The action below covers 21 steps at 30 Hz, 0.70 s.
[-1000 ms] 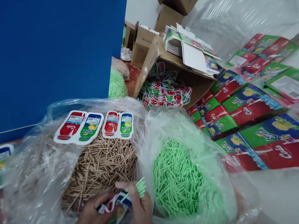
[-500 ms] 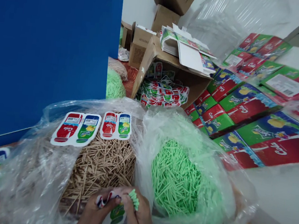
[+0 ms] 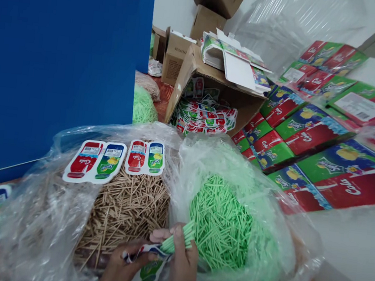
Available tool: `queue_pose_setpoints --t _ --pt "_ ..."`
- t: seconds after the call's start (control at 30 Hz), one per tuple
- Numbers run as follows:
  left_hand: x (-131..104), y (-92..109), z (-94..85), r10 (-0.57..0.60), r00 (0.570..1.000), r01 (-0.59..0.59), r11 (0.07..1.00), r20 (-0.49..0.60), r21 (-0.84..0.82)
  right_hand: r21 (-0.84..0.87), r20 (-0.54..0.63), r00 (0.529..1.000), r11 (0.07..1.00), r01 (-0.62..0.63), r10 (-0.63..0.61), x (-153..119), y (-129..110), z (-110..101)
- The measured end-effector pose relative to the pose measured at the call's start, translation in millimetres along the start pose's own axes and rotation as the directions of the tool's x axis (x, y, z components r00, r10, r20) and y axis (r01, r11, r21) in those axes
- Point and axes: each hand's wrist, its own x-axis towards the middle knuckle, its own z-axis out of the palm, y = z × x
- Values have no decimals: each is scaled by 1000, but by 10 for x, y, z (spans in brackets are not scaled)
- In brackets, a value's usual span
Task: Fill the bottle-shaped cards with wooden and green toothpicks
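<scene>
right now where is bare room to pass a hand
Likely above the brown sticks, between the two printed cards and the left hand, or above the green sticks, ringed by plastic. Crowded: where that hand holds another card and the right hand a green bundle, and inside the heaped carton.

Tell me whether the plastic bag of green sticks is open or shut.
Open: the plastic bag is spread apart, and green sticks lie uncovered in its mouth, beside the right hand.
</scene>
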Motion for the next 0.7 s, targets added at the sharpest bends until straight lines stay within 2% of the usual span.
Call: queue_pose_setpoints --t 0.1,0.17,0.23,0.33,0.4,0.47,0.53,0.63,0.7 --pt "-14 -6 28 -126 991 121 985 -38 -119 -146 -4 995 984 101 -103 -50 -40 -7" --pt "-13 -34 29 -172 982 157 971 -73 -178 -271 56 987 950 158 -148 -56 -75 0" --pt "-2 -67 9 -144 987 129 974 -73 -184 -359 181 972 910 207 -150 -44 -111 1" --pt "11 -75 -46 -75 994 63 986 -75 -153 -370 365 922 889 269 -127 -30 -156 -47" --pt "8 -34 -85 -66 995 56 989 -71 -138 -362 451 884 879 310 -126 -37 -177 -123" --pt "6 31 -128 -34 998 29 996 -56 -83 -376 510 842 834 404 -178 -47 -192 -213" --pt "14 90 -183 45 998 -45 999 -51 4 -424 573 775 712 559 -268 -48 -202 -289" --pt "31 118 -299 229 973 -225 965 -19 132 -416 744 586 464 782 -320 -28 -210 -338" --pt "20 92 -385 328 945 -325 927 19 189 -377 768 510 370 849 -387 -15 -194 -328"
